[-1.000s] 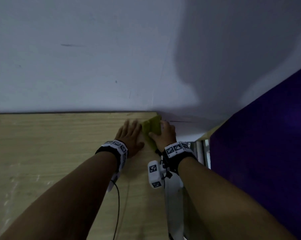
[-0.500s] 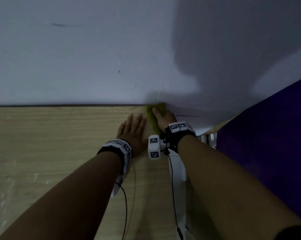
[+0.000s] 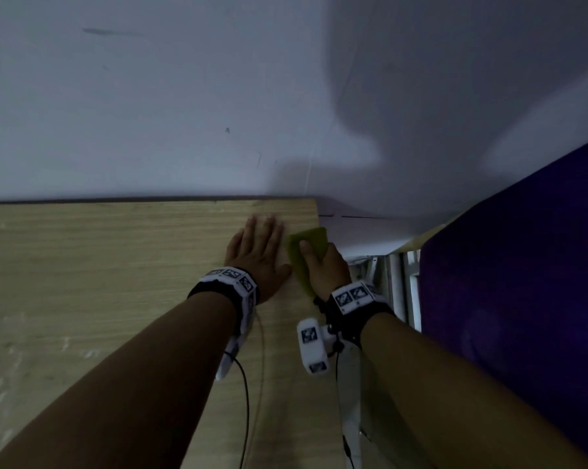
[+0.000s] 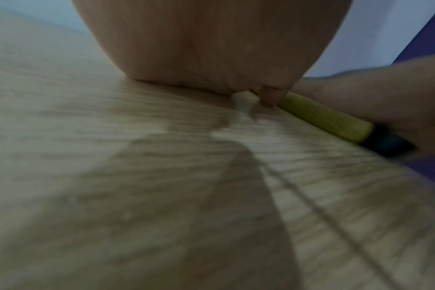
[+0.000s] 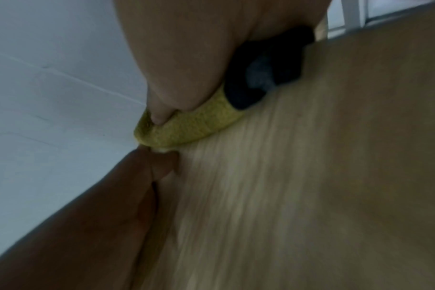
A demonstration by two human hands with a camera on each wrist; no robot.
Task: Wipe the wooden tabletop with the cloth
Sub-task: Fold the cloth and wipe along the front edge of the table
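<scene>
Fingers [image 3: 268,228] of the left hand [image 3: 257,255] are laid straight and flat on the wooden desk [image 3: 99,265] in the head view, near its far right corner, with nothing held. Just beside them, the green cloth [image 3: 307,238] is gripped by the right hand [image 3: 324,269], its thumb pressed on top and the remaining fingers wrapped out of sight past the desk's right edge. The cloth is draped over that edge, close to the white wall [image 3: 184,96]. A purple surface [image 3: 522,282] is seen to the right, well apart from the desk. Marker-covered bands are worn on both wrists.

From the left wrist view, the palm of the left hand [image 4: 211,43] is seen pressed down on the desk [image 4: 112,176], its thumb tip touching the wood. The cloth [image 4: 323,117] is seen as a yellow-green strip along the desk edge, under the right hand [image 4: 385,94].

From the right wrist view, the cloth [image 5: 186,127] is shown pinched under the thumb of the right hand [image 5: 186,58] and held against the desk [image 5: 311,176]. The left hand [image 5: 99,215] is seen lying flat beside it, its edge touching the cloth's end.
</scene>
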